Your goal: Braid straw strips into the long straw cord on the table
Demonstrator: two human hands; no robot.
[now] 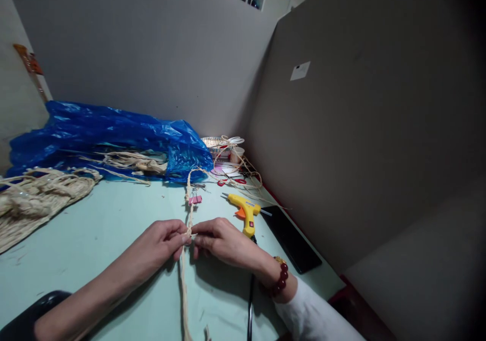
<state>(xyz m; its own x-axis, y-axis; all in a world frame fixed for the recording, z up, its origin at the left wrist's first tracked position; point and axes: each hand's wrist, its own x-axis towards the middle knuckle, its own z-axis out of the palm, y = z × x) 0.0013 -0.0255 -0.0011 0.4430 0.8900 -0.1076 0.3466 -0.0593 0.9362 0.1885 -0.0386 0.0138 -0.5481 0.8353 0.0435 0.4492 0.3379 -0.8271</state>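
A pale braided straw cord (pixel 191 212) runs up the table, its loose strands (pixel 184 285) trailing down toward me. My left hand (pixel 165 240) pinches the cord between thumb and fingers at the lower end of the braid. From the other side, my right hand (pixel 218 240) closes its thumb and index finger on a short strand at the same spot. Beyond my hands, a pink binder clip (pixel 195 199) sits at the cord. A yellow hot glue gun (pixel 245 212) lies right of the cord, near my right hand.
A blue plastic bag (pixel 114 128) holding straw strands (pixel 136 160) lies along the back wall. On the left is a woven straw piece (pixel 38 204). Red-handled scissors (pixel 231 181) and a basket (pixel 214 142) stand at the back. A black phone-like slab (pixel 292 240) lies at right.
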